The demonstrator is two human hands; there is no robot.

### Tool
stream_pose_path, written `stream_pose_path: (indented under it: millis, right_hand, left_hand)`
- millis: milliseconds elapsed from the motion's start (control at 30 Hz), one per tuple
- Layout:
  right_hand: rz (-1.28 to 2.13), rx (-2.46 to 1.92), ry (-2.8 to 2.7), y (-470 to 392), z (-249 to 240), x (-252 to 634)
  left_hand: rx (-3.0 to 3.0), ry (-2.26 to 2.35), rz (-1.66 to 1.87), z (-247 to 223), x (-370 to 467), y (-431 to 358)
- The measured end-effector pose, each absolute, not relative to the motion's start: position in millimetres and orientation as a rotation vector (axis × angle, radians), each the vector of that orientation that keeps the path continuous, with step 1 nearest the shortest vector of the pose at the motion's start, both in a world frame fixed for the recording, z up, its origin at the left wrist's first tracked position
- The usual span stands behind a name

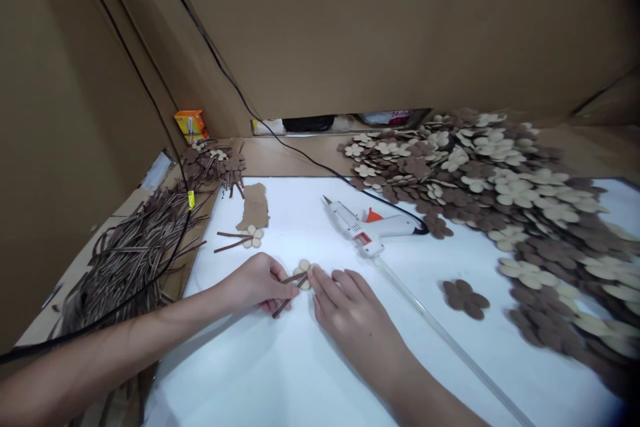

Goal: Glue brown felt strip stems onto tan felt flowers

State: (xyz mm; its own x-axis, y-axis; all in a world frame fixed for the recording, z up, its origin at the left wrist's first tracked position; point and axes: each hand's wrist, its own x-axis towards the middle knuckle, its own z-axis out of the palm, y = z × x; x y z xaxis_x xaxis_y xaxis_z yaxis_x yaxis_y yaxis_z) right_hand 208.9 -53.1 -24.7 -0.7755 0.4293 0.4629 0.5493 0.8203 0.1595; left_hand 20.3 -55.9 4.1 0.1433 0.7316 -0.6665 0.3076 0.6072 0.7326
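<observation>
Clock: centred on the cream flower, 12 pointing away from the person.
Near room: the white counter [225,373] spreads at 6 between the forearms, the widest stretch of room for moving.
Right hand [353,310]: at 4, its leading fingertips touching the flower's right edge, the other fingers slightly spread; whether the thumb pinches from below, I cannot tell.
Left hand [263,283]: at 9, thumb and fingers pinching two brown strips [282,307].
Cream flower [304,265]: on or just above the counter, between the hands, the strips' upper ends across it.
Glue stick [440,327]: runs toward 4 from the gun's rear, bounding the right hand's room.
Loose brown flower [466,299]: near 3, beyond the stick, white surface all around it.
Second cream flower [253,236]: at 10, two strips pointing toward the counter's left edge.
Strip heap [135,247]: at 9 to 10, some ends crossing that edge.
Glue gun [369,225]: at 2, on its side, nozzle toward 11; a white lane separates it from the second flower.
Cardboard scrap [256,205]: at 11, near the far edge.
Flower pile [500,180]: at 2 to 3, spilling across the far edge.
Orange box [191,124]: at 11, against the cardboard wall [375,33].
</observation>
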Motion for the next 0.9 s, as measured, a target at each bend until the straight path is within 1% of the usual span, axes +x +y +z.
stream_pose_path:
  millis: [233,333,600,767,900]
  right_hand:
    - [-0.111,-0.725,-2.474,-46,-20,212]
    - [-0.066,-0.727,-2.451,-47,-21,212]
    - [-0.2,-0.719,-2.47,-51,-28,207]
    - [-0.323,-0.748,-2.576,-56,-33,207]
    - [-0.348,-0.755,-2.645,-59,-34,209]
  left_hand:
    - [0.933,1.479,0.371,4,22,-56]
    - [0.931,1.473,0.399,2,22,-57]
    - [1.049,1.484,0.337,-2,21,-64]
    - [1.126,1.495,0.273,-2,20,-66]
    - [1.231,1.522,0.236,4,21,-64]
